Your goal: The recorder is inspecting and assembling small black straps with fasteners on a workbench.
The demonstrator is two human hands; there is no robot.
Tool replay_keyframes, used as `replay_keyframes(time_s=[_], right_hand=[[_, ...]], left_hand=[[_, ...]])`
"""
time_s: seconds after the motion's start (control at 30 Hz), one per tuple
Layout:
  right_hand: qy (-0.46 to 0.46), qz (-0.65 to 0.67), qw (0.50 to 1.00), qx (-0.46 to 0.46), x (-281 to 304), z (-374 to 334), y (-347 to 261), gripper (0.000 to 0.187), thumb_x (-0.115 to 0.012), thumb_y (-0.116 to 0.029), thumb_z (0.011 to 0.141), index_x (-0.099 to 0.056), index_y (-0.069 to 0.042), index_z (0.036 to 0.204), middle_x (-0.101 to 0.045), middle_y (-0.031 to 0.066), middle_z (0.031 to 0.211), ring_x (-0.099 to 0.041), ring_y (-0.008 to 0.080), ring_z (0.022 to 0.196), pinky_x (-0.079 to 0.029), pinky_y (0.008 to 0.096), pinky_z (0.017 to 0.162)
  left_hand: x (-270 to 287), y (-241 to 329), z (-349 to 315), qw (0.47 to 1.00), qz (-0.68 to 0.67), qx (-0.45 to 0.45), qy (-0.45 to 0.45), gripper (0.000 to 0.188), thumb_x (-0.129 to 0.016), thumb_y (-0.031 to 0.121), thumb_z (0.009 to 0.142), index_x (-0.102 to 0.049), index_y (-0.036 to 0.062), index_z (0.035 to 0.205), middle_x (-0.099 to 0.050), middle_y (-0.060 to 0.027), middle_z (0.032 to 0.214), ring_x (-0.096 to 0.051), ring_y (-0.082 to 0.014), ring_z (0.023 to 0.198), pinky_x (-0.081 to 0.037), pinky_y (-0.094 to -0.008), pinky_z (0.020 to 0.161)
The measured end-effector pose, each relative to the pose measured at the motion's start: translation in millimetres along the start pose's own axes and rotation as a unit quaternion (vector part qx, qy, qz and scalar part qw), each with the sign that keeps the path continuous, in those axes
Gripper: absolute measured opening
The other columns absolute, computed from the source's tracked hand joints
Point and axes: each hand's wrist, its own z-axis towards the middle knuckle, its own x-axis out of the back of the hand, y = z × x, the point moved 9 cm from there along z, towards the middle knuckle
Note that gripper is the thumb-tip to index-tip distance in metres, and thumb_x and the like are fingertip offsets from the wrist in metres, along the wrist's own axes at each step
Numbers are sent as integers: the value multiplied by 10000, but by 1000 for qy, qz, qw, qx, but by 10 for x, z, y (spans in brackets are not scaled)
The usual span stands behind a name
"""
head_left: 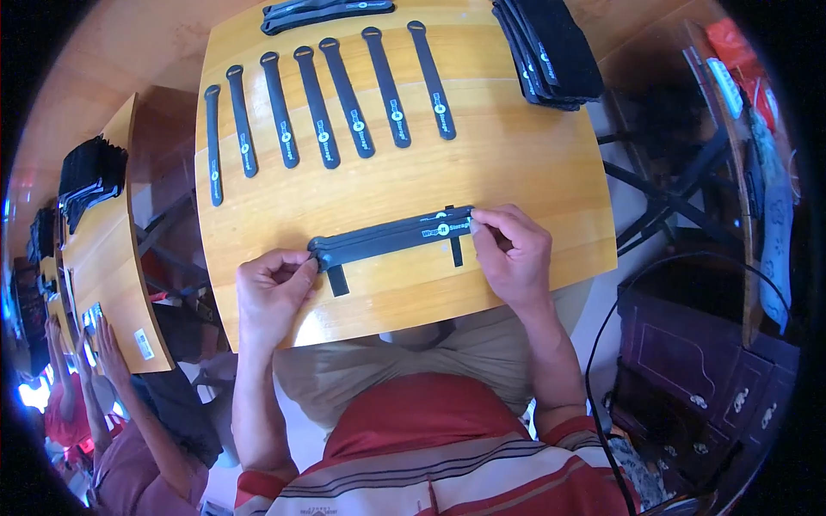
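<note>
A small stack of black hook-and-loop straps (379, 246) with pale printing lies crosswise near the front of the table. My left hand (274, 288) pinches its left end between thumb and fingers. At the other end my right hand (518, 254) grips the straps with thumb and forefinger. Under the stack, a short black strip (338, 281) sticks out near my left hand, and a second black strip (457, 252) shows near my right. Beyond my hands, several single black straps (323, 112) are laid out in a row, each with a slotted round end facing away.
On the wooden table (533, 172), a bundle of straps (327, 10) sits at the far edge and a thick black pile (555, 52) at the far right corner. Leftward stands another table (107, 249) with a co-worker's hand (110, 348). A black cable (594, 344) hangs at right.
</note>
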Motion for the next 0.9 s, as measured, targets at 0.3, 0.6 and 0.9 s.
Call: replay_keyframes(time_s=[0.3,0.6,0.9], right_hand=[[2,-12,1000,10,-8,-2,-13,93,-702,6,881,-728,20,969,-704,137,844,-678,212,664,-514,314,592],[4,-3,1000,17,-27,-2,7,99,-704,39,868,-723,22,964,-711,134,857,-672,198,661,-504,301,583],[2,3,1000,-10,-17,-18,33,104,-701,55,880,-720,36,980,-709,118,858,-655,146,668,-496,261,590]], left_hand=[[-2,-9,1,1000,-1,-5,0,75,-726,8,925,-742,-59,954,-718,-50,766,-629,-56,619,-497,-199,567],[15,-26,-6,1000,-7,-12,1,75,-731,25,928,-747,-45,948,-700,-19,727,-600,-38,616,-479,-202,565],[-8,-44,13,1000,0,-15,-5,104,-744,45,929,-749,-53,965,-699,-7,740,-604,-33,643,-482,-202,589]])
